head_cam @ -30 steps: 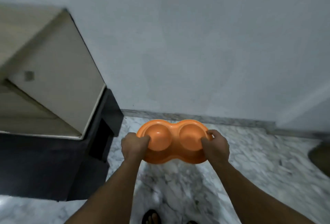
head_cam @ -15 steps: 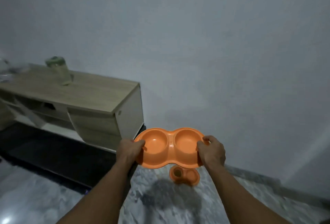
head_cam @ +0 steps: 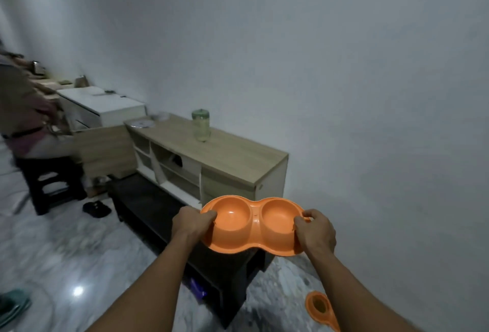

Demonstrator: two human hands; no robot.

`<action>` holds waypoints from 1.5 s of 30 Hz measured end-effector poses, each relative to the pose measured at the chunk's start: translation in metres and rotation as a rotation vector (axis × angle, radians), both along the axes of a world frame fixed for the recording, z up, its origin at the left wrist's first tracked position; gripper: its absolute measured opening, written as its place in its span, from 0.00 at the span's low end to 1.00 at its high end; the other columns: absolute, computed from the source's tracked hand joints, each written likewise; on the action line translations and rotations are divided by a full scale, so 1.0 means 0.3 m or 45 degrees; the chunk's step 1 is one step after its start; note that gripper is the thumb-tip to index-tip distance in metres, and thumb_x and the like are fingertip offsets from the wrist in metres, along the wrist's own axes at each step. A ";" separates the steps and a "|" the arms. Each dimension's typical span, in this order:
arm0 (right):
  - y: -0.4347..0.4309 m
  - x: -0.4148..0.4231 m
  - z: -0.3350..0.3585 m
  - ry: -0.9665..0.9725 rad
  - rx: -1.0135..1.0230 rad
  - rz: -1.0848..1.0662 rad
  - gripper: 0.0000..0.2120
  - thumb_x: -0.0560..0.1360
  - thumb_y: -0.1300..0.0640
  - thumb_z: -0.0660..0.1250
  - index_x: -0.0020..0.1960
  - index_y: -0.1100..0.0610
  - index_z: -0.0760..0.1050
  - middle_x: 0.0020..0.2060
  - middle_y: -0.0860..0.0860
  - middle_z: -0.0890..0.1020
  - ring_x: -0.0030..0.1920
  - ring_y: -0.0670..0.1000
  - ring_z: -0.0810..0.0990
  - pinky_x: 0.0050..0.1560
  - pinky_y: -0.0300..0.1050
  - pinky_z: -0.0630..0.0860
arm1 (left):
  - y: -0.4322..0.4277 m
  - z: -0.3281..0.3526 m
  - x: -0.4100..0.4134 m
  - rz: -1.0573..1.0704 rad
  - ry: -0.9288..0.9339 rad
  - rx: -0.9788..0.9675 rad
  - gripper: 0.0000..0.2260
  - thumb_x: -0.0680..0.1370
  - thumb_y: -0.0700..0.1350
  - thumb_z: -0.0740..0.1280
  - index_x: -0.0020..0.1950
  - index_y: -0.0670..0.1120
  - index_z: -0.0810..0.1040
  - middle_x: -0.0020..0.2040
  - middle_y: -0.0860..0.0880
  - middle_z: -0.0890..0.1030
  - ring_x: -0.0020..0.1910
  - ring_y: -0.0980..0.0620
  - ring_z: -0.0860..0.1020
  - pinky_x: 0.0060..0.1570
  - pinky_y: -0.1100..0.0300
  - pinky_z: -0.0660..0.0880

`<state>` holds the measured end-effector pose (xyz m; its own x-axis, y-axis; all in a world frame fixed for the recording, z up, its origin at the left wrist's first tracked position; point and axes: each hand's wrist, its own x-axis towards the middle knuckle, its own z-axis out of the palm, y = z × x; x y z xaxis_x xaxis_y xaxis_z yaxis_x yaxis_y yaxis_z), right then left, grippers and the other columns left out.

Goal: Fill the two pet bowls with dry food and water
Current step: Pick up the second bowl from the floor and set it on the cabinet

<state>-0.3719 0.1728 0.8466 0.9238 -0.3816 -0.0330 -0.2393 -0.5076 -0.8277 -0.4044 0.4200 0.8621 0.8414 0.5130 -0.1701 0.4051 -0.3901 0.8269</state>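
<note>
Now the orange double bowl (head_cam: 254,226) sits gripped between left hand (head_cam: 191,223) and right hand (head_cam: 315,231).

A wooden cabinet (head_cam: 232,157) carries a green-lidded jar (head_cam: 201,125); another orange dish (head_cam: 321,309) lies on the marble floor (head_cam: 66,257).

The bowl (head_cam: 252,226) looks like smooth, slightly glossy orange plastic. The cabinet (head_cam: 219,151) top is matt wood grain. The floor (head_cam: 66,252) is polished, glossy marble.

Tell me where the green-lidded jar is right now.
The green-lidded jar stands upright on the wooden cabinet against the wall, left of and beyond the held orange double bowl.
</note>
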 end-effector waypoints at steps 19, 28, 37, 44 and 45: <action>1.401 0.468 0.038 -0.027 0.009 0.379 0.17 0.75 0.51 0.68 0.63 0.54 0.76 0.55 0.55 0.81 0.51 0.56 0.81 0.51 0.55 0.80 | 1.339 0.066 0.266 0.384 -0.054 0.094 0.13 0.70 0.50 0.70 0.33 0.42 0.74 0.32 0.46 0.76 0.31 0.48 0.75 0.29 0.61 0.67; 1.758 0.929 0.027 -0.045 0.004 0.442 0.17 0.75 0.54 0.68 0.62 0.56 0.77 0.54 0.57 0.82 0.45 0.54 0.77 0.43 0.46 0.74 | 1.678 0.027 0.686 0.407 -0.013 0.022 0.15 0.66 0.52 0.69 0.35 0.39 0.77 0.34 0.44 0.80 0.34 0.45 0.80 0.34 0.55 0.79; 2.069 1.627 0.097 -0.051 0.002 0.431 0.18 0.71 0.53 0.67 0.60 0.52 0.79 0.53 0.57 0.82 0.54 0.59 0.79 0.52 0.50 0.77 | 1.968 0.078 1.379 0.457 0.001 0.055 0.12 0.70 0.50 0.71 0.36 0.41 0.77 0.36 0.44 0.80 0.37 0.44 0.80 0.36 0.58 0.74; 2.218 2.018 0.094 -0.052 -0.035 0.386 0.19 0.71 0.51 0.67 0.61 0.54 0.78 0.51 0.57 0.84 0.51 0.59 0.81 0.52 0.53 0.79 | 2.152 0.065 1.847 0.348 0.070 0.109 0.13 0.72 0.52 0.69 0.42 0.41 0.81 0.40 0.43 0.81 0.39 0.45 0.78 0.34 0.59 0.71; 2.234 2.062 0.081 -0.052 -0.038 0.371 0.20 0.72 0.51 0.67 0.62 0.55 0.78 0.51 0.57 0.84 0.51 0.59 0.81 0.51 0.53 0.80 | 2.174 0.061 1.900 0.325 0.091 0.135 0.14 0.72 0.52 0.68 0.43 0.41 0.82 0.40 0.43 0.81 0.38 0.46 0.77 0.31 0.60 0.68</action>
<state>0.2466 0.8429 0.8710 0.9948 -0.1005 0.0136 -0.0469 -0.5745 -0.8172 0.1656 1.0722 0.8804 0.6705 0.7248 -0.1582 0.5569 -0.3508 0.7529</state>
